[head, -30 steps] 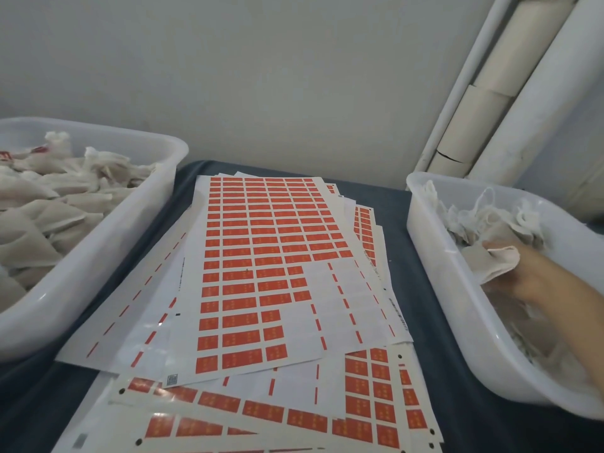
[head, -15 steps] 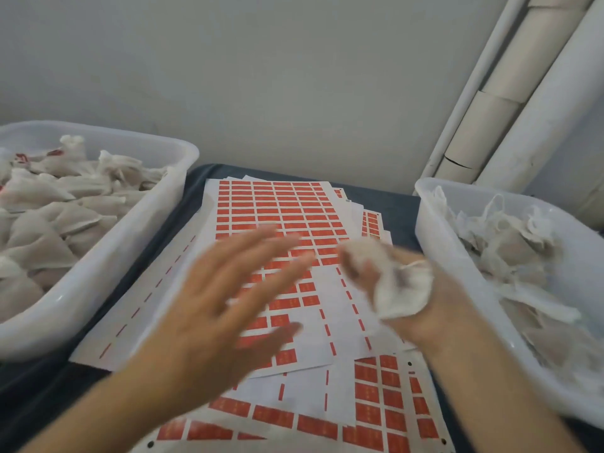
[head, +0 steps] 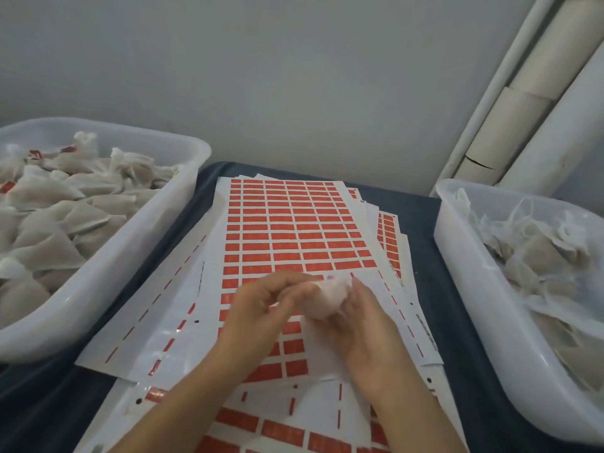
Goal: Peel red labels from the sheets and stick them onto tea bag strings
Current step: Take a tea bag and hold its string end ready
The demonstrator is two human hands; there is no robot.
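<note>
your hands blur: left hand (head: 261,308), right hand (head: 366,325), tea bag (head: 328,297) between them. its string can't be made out. left tub (head: 108,269) and right tub (head: 483,289) cut by frame edges. label print too small to read.

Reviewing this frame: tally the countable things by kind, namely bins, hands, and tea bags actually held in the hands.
White plastic bins: 2, left bin and right bin
Hands: 2, left hand and right hand
Held tea bag: 1
Total: 5
</note>
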